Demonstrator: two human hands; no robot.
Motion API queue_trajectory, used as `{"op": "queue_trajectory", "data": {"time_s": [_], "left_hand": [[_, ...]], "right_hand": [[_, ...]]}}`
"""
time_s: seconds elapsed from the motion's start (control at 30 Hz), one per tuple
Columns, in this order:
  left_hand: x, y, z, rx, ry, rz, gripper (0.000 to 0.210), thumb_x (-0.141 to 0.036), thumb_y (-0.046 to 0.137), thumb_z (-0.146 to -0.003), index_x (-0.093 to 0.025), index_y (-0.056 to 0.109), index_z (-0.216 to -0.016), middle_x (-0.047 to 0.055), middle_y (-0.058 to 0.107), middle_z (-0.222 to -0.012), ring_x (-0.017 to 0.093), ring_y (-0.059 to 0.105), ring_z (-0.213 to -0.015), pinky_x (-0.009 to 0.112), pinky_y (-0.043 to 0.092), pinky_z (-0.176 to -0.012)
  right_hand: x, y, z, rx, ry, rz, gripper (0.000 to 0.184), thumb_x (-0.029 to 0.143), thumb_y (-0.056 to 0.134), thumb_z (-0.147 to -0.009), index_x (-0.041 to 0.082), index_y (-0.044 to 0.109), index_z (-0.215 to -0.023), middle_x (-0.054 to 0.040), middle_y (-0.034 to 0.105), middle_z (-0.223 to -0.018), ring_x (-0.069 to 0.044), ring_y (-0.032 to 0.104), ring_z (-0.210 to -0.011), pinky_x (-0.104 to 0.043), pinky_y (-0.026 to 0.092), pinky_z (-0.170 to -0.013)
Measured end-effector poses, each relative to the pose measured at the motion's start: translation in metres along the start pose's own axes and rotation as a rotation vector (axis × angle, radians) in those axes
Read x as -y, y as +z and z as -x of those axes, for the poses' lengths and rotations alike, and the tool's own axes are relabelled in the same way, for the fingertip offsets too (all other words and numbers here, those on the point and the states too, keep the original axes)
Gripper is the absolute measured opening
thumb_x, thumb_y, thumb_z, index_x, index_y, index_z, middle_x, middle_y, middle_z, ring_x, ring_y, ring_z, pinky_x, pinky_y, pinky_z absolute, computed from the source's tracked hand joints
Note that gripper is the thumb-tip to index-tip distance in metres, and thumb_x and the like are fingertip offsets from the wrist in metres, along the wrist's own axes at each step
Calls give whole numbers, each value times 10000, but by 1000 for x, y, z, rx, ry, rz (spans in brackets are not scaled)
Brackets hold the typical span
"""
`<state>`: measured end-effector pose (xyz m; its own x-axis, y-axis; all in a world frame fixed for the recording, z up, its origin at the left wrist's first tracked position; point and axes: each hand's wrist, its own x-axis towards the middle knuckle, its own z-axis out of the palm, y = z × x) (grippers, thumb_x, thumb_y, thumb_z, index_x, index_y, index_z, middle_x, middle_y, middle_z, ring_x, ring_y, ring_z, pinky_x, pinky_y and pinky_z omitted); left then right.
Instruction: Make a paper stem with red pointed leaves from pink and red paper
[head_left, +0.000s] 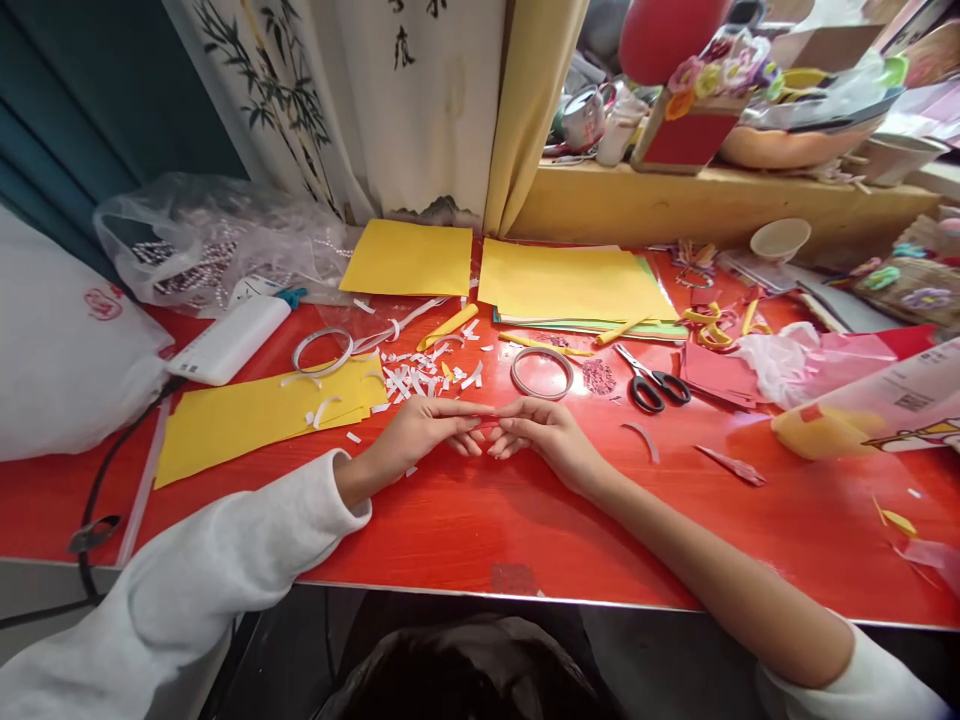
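My left hand (435, 424) and my right hand (541, 432) meet fingertip to fingertip above the red tabletop (450, 540). Both are closed in a pinch on a small, thin red strip (489, 421), mostly covered by the fingers; its material is unclear. Just beyond them lie a roll of clear tape (541, 373) and a scatter of white paper scraps (420, 378). Black-handled scissors (651, 384) rest to the right of the tape, blades partly apart. Yellow paper strips (255, 418) are stacked left of my left hand.
Yellow sheets (577, 280) lie at the back, over green ones. Another tape roll (322, 352) and a white glue-like bottle (229, 338) sit left. Red paper (724, 375), a twisted pink piece (731, 465) and a plastic cup (877, 405) are at right. A beaded plastic bag (225, 245) stands back left.
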<state>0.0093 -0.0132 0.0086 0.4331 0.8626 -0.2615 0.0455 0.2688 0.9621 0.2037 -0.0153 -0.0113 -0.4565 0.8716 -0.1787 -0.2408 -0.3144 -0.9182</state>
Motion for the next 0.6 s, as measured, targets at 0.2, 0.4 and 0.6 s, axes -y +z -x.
{"op": "queue_trajectory", "data": {"time_s": [0.2, 0.4, 0.6], "left_hand": [[2, 0, 3, 2, -65, 98, 237, -191, 636, -770, -200, 712, -994, 19, 719, -719, 97, 660, -602, 192, 539, -617], [-3, 0, 5, 45, -33, -36, 250, -268, 644, -790, -218, 679, -1032, 19, 718, -854, 119, 682, -723, 209, 552, -682], [-3, 3, 2, 43, -60, -89, 223, -323, 662, -777, -190, 664, -956, -3, 679, -741, 88, 638, -614, 177, 526, -599]], "right_hand": [[2, -3, 1, 53, 42, -4, 118, 244, 652, -763, 159, 610, -832, -16, 701, -683, -130, 689, -611, -237, 555, -608], [6, -2, 3, 57, 93, 11, 87, 198, 608, -774, 140, 610, -839, -20, 695, -662, -135, 692, -593, -232, 556, -588], [12, 3, 11, -23, -20, 290, 115, 170, 545, -805, 135, 628, -876, -24, 668, -761, -147, 703, -672, -264, 569, -633]]}}
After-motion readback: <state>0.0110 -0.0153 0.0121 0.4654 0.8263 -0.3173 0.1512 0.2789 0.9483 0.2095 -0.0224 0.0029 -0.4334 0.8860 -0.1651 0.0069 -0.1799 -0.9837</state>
